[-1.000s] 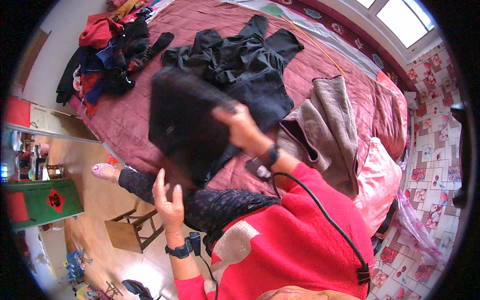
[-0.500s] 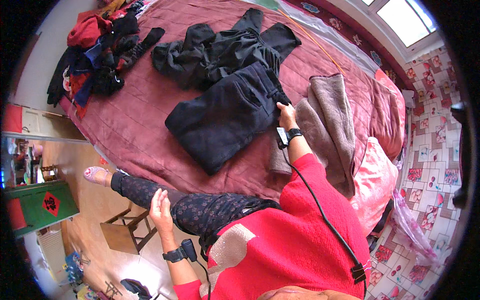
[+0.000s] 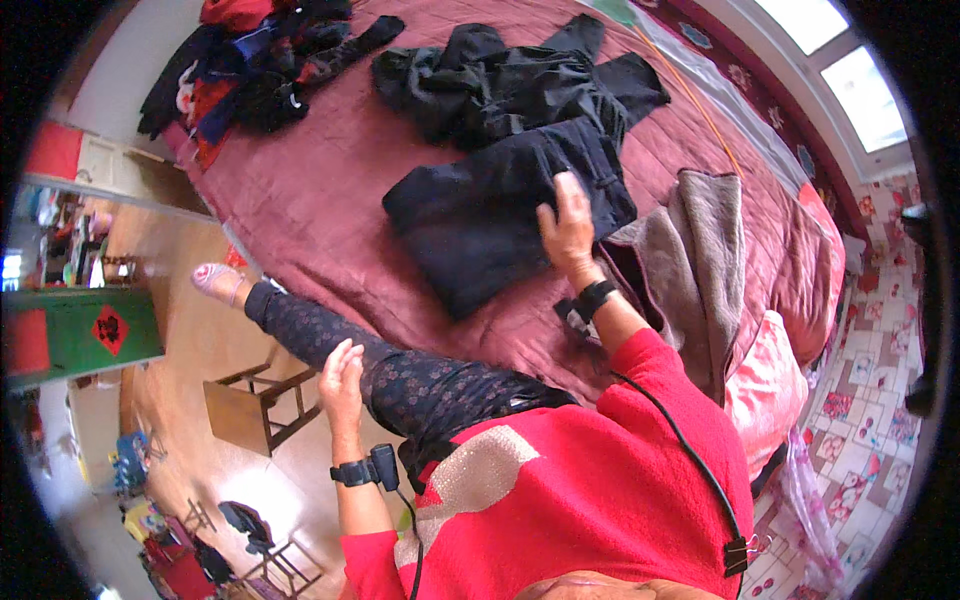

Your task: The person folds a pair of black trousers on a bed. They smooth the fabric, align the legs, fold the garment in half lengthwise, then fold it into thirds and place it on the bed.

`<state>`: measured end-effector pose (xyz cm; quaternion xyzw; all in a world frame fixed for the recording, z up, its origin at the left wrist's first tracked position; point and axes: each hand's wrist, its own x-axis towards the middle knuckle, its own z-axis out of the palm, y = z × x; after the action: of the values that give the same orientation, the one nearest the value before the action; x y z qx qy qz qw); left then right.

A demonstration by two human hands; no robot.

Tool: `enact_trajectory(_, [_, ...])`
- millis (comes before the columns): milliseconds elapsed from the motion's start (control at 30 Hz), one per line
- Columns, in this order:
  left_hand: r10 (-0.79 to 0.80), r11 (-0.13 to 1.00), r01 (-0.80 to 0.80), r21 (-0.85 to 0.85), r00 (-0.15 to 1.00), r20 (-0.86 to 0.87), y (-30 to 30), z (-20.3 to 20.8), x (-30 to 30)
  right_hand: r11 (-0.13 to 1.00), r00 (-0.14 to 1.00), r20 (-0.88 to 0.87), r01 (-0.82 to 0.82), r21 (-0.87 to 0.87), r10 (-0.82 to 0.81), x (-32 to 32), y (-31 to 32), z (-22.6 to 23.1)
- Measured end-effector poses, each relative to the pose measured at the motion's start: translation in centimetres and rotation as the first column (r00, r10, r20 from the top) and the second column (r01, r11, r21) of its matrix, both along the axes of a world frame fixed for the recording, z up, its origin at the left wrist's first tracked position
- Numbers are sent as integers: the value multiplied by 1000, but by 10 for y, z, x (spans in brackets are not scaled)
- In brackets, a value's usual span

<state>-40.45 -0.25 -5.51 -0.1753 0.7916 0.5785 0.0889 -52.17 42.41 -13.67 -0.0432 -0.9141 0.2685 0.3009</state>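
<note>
Dark navy folded trousers lie on a mauve quilted bedspread. My right hand is over their right part near the waistband, fingers stretched and thumb apart, holding nothing. Whether the palm presses on the cloth I cannot tell. Above my thigh, near the bed's front edge, my left hand is raised, its fingers loosely extended and nothing in them. Just beyond the trousers, a crumpled dark grey-green garment is spread out, partly touching them. To the right of my right hand lies a brown-grey fleecy cloth.
A heap of mixed clothes sits at the bed's far left. At the right are a pink pillow and a patterned wall. A wooden stool stands on the floor left of my leg. A black cable runs along my right arm.
My right hand has let go of the trousers' waistband and moved onto their upper surface, its fingers opening out. My left hand stays near my thigh. The whole view has shifted.
</note>
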Motion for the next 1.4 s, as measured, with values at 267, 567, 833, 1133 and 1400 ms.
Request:
enact_trajectory(267, [102, 987, -97, 130, 994, -30, -10, -1, 21, 933, 748, 623, -351, 76, 230, 11, -66, -11])
enact_trajectory(567, [309, 937, -291, 195, 949, -66, -27, -10, 53, 838, 677, 528, -529, -137, 513, 64, -100, -2])
enact_trajectory(833, [311, 928, -312, 203, 950, 41, -28, -12, 65, 815, 681, 612, -571, 99, 402, 78, -125, -2])
enact_trajectory(1133, [250, 949, -248, 197, 968, 13, -21, -8, 47, 796, 701, 623, -571, 199, 347, 58, -137, -17])
enact_trajectory(1400, [245, 960, -249, 130, 968, 43, -13, -5, 38, 781, 699, 652, -568, 260, 292, 54, -141, -24])
